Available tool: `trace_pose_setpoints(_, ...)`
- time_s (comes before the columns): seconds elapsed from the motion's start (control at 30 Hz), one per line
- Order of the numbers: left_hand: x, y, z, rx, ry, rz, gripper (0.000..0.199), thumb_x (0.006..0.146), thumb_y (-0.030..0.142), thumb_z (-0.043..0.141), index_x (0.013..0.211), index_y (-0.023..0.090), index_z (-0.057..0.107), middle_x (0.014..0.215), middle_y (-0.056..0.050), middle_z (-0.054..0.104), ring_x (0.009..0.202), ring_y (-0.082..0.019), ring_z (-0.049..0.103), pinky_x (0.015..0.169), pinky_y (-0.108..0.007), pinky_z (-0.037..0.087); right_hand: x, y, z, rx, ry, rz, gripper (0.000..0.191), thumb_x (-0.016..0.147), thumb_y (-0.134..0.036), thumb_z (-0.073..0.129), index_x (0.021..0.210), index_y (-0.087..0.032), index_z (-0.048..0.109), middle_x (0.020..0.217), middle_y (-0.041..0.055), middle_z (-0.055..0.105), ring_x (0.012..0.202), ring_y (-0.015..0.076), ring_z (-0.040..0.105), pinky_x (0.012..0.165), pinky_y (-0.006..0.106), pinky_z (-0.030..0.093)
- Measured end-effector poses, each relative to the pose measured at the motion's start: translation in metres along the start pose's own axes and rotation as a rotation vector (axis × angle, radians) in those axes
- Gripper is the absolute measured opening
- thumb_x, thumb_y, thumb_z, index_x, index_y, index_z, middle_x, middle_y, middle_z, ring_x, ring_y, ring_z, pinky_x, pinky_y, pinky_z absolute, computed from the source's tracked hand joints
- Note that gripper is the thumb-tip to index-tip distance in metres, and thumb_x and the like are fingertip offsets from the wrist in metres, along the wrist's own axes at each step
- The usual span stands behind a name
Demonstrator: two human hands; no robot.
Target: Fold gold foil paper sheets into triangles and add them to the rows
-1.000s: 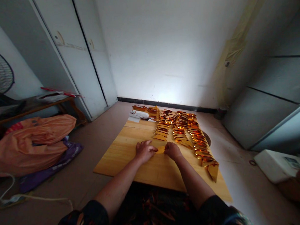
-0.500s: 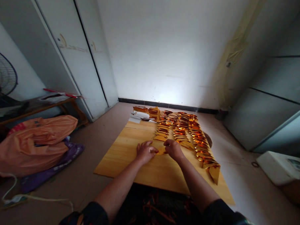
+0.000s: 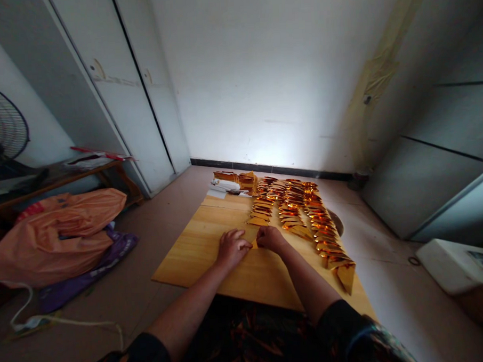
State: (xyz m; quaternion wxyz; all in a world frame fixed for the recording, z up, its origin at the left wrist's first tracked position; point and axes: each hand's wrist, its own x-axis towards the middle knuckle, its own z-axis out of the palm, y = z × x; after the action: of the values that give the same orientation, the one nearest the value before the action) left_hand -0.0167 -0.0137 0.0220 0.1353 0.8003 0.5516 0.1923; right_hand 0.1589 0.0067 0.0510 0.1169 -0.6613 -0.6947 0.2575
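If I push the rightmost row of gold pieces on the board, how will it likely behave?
The rightmost row probably shifts easily: its pieces look thin and foil-like, so likely light. Since they stand closely packed, one after another, several may slide or topple together. Their shiny surfaces suggest they could be slippery on the smooth-looking wooden board.

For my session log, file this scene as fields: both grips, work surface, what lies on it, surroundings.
Left grip: fingertips at the left end of a small gold piece
Right grip: fingers curled over its right part
Work surface: wooden board
On board: rows of folded gold pieces, right side
Surroundings: fan and orange bundle, left; white box, right
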Motion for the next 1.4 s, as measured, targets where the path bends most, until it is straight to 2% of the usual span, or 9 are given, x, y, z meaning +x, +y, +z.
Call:
trace_pose_setpoints(0.2,-0.011,-0.009,0.000,0.021,0.020,0.138,0.023,0.080,0.020,0.062,0.094,0.031,0.076,0.127,-0.005,0.061,0.125,-0.027,0.047,0.107,-0.046,0.034,0.002,-0.011,0.000,-0.146,-0.015,0.031,0.027,0.066,-0.040,0.074,0.084,-0.021,0.069,0.080,0.0003,0.069,0.073,0.0145,0.060,0.053,0.021,0.033)
trace_pose_setpoints(0.43,-0.016,-0.014,0.000,-0.005,0.054,0.171,0.020,0.078,0.019,0.063,0.087,0.030,0.076,0.123,-0.004,0.063,0.122,-0.026,0.049,0.106,-0.044,0.038,-0.002,-0.022,-0.005,-0.228,-0.049,0.047,0.038,0.064,-0.048,0.075,0.090,-0.021,0.068,0.089,0.0043,0.070,0.082,0.0190,0.063,0.059,0.023,0.038)
trace_pose_setpoints(0.7,-0.017,-0.013,0.001,0.035,0.049,0.163,0.020,0.078,0.020,0.062,0.089,0.029,0.076,0.125,-0.005,0.062,0.123,-0.026,0.049,0.106,-0.043,0.037,-0.001,-0.020,-0.004,-0.235,-0.035,0.029,0.032,0.066,-0.041,0.073,0.091,-0.021,0.069,0.087,0.0038,0.070,0.080,0.0181,0.063,0.059,0.022,0.039)
trace_pose_setpoints(0.9,-0.018,-0.013,-0.001,0.031,0.040,0.162,0.021,0.077,0.018,0.062,0.089,0.029,0.077,0.127,-0.005,0.061,0.123,-0.026,0.048,0.107,-0.044,0.036,0.007,-0.009,-0.001,-0.123,-0.030,0.048,0.014,0.067,-0.022,0.068,0.080,-0.019,0.069,0.074,0.0000,0.069,0.068,0.0130,0.061,0.052,0.019,0.035)
trace_pose_setpoints(1.0,-0.018,-0.012,-0.001,0.025,0.046,0.159,0.020,0.077,0.019,0.062,0.088,0.029,0.076,0.126,-0.005,0.062,0.123,-0.026,0.049,0.107,-0.044,0.036,0.008,-0.006,0.000,-0.106,-0.037,0.043,0.012,0.069,-0.016,0.063,0.080,-0.019,0.069,0.069,-0.0016,0.068,0.062,0.0103,0.060,0.052,0.018,0.035)
trace_pose_setpoints(1.13,-0.018,-0.011,0.000,0.024,0.059,0.179,0.023,0.076,0.019,0.062,0.092,0.029,0.075,0.128,-0.004,0.060,0.124,-0.026,0.047,0.107,-0.045,0.035,0.008,-0.006,0.001,-0.099,-0.045,0.032,0.013,0.069,-0.022,0.066,0.081,-0.019,0.069,0.069,-0.0016,0.068,0.060,0.0105,0.059,0.052,0.018,0.034)
trace_pose_setpoints(1.27,-0.016,-0.008,0.002,0.034,0.055,0.189,0.029,0.077,0.019,0.061,0.101,0.030,0.074,0.129,-0.006,0.059,0.126,-0.029,0.045,0.106,-0.048,0.036,0.008,-0.009,0.002,-0.152,-0.013,0.006,0.026,0.062,-0.036,0.074,0.080,-0.019,0.067,0.080,0.0014,0.069,0.071,0.0142,0.060,0.052,0.020,0.032)
trace_pose_setpoints(1.4,-0.015,-0.009,0.004,0.034,0.041,0.168,0.029,0.076,0.018,0.062,0.099,0.031,0.075,0.127,-0.005,0.060,0.126,-0.029,0.045,0.106,-0.048,0.035,0.010,-0.007,0.005,-0.045,0.013,0.041,0.017,0.060,-0.026,0.074,0.072,-0.019,0.064,0.073,0.0013,0.068,0.068,0.0144,0.059,0.051,0.020,0.032)
